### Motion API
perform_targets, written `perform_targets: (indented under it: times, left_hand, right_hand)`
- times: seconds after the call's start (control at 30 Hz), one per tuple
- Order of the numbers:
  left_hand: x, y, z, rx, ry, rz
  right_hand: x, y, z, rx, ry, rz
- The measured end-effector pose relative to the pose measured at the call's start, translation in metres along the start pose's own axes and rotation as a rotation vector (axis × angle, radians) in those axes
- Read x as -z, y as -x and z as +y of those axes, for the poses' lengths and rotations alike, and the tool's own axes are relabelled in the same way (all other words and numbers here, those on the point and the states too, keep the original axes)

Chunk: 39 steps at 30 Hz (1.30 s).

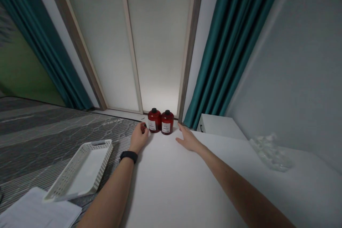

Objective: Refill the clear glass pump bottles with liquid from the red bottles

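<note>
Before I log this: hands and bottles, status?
Left hand curled beside two red bottles, contact unclear; right hand open, apart. Bottles upright, side by side. White basket off left, not blocking.

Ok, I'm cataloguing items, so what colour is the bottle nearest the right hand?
The bottle is deep red, best seen in the head view.

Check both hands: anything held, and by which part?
Right hand: nothing, open beside a red bottle. Left hand: can't tell; something dark shows at its fingers.

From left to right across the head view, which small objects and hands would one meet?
White perforated plastic basket, left hand, black-capped red bottle, second such bottle, right hand, crumpled translucent plastic.
</note>
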<state>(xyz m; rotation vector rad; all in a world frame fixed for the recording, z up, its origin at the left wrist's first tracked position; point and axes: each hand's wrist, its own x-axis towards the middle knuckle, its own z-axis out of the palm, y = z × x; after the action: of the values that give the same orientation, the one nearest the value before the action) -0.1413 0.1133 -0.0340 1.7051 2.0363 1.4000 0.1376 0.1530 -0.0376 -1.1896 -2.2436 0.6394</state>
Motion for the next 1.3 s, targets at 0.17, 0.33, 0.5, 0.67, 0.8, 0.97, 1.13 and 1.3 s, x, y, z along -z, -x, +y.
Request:
perform_targets:
  times: [0.17,0.33,0.5,0.67,0.8,0.97,1.13,1.3]
  left_hand:
    - [0.012,0.008,0.026,-0.078,-0.063,0.058]
    - [0.006,0.026,0.06,-0.232,-0.063,-0.083]
    - [-0.003,0.052,0.094,-0.406,-0.058,-0.326]
    - [-0.002,0.085,0.123,-0.528,-0.077,-0.535]
    - [-0.003,0.114,0.144,-0.609,-0.082,-0.662]
    - [-0.011,0.143,0.157,-0.638,-0.114,-0.635]
    - [-0.018,0.152,0.148,-0.682,-0.168,-0.543]
    - [-0.018,0.155,0.138,-0.649,-0.113,-0.56]
  right_hand:
    - [0.02,0.025,-0.011,0.02,0.051,-0.004]
    - [0.04,0.049,-0.026,0.036,0.105,-0.024]
    - [0.056,0.079,-0.041,0.041,0.122,-0.033]
    - [0.069,0.118,-0.054,0.02,0.095,-0.018]
    - [0.071,0.148,-0.059,-0.019,0.057,0.034]
    - [0.062,0.176,-0.055,-0.082,0.047,0.097]
    - [0.05,0.19,-0.048,-0.125,0.082,0.192]
    - [0.045,0.197,-0.05,-0.124,0.089,0.235]
